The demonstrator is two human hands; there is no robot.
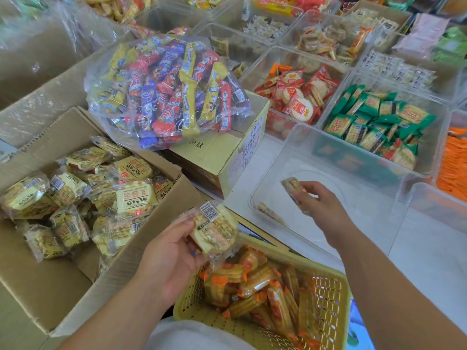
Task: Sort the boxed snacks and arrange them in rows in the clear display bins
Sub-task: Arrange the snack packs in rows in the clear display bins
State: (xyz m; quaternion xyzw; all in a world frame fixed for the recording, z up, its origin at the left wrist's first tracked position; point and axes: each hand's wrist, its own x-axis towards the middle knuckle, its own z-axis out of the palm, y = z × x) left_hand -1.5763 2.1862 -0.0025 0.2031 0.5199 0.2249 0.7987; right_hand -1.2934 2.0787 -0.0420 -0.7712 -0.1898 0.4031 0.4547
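Pinched one cracker pack (294, 189) in right hand (321, 205), low inside clear bin (298, 127). Spotted a second pack (267, 212) lying at bin's near-left corner. Gripped stacked packs (214, 231), probably two, in left hand (174, 258) above yellow basket (326, 286). Counted a dozen-plus boxed packs (134, 198) in one cardboard box (45, 294), left.

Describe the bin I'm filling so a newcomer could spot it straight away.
Find the yellow basket at the bottom; the clear bin sits just beyond it, right of the closed carton. The right hand reaches into it holding a packet. Unlike the full bins behind, it's nearly empty.
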